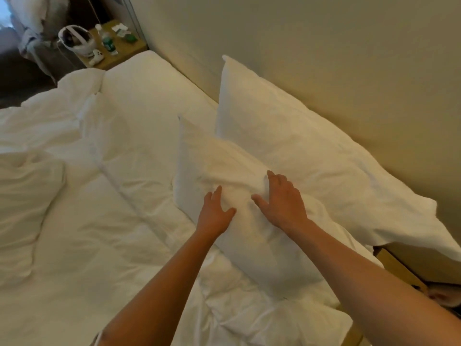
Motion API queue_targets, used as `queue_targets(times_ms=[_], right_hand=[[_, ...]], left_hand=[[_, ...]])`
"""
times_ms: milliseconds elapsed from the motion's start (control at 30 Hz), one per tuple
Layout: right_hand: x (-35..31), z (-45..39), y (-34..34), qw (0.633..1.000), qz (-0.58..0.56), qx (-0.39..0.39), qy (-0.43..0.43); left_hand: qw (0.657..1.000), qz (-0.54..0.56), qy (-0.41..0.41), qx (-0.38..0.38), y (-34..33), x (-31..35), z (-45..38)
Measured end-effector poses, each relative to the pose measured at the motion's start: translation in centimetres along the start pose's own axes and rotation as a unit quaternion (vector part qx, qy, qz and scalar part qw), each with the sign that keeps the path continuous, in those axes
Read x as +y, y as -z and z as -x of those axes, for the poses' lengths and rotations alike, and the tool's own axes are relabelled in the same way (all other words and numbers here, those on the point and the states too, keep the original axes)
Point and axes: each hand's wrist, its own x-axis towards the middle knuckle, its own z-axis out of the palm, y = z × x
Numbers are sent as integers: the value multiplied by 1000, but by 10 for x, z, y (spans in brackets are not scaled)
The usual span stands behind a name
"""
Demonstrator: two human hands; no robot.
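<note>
A white pillow (212, 158) lies tilted on the bed in front of a second, larger white pillow (287, 136) that leans on the wall. My left hand (215, 212) presses flat on the front pillow's near face, fingers spread. My right hand (283, 198) rests on the same pillow just to the right, fingers straight and pushing into the fabric. Both forearms reach in from the bottom of the view.
A rumpled white duvet (87, 208) covers the bed to the left. A wooden nightstand (119, 54) at the far corner carries a white bag (74, 41), a bottle (107, 41) and small items. The beige wall (324, 46) runs along the right.
</note>
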Motion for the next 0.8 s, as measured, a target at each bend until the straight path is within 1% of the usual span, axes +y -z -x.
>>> queue_targets(times_ms=[33,100,167,267,300,367,500,633,700,800], right_hand=[[-3,-6,-10,1000,4,-26,-6],[-8,-13,-33,998,46,-51,-9],[-9,-13,-53,997,59,-55,1],[-5,-16,-65,998,24,-48,38],[-1,-18,-64,998,19,-41,45],[12,-24,-56,998,2,-26,50],[48,-41,-30,998,-44,8,54],[77,-76,7,997,-28,35,65],[85,-88,16,997,-24,36,63],[80,-83,4,997,-61,3,52]], left_hand=[[1000,9,9,12,-3,-6,1],[999,32,34,14,-8,-20,4],[994,83,75,-20,-14,-35,10],[961,209,167,-76,-23,-43,21],[952,233,182,-83,-29,-40,23],[946,258,177,-78,-42,-29,23],[943,299,139,-47,-67,16,8],[937,321,131,-45,-79,71,-24],[936,320,136,-49,-80,83,-36],[942,295,149,-62,-78,70,-33]])
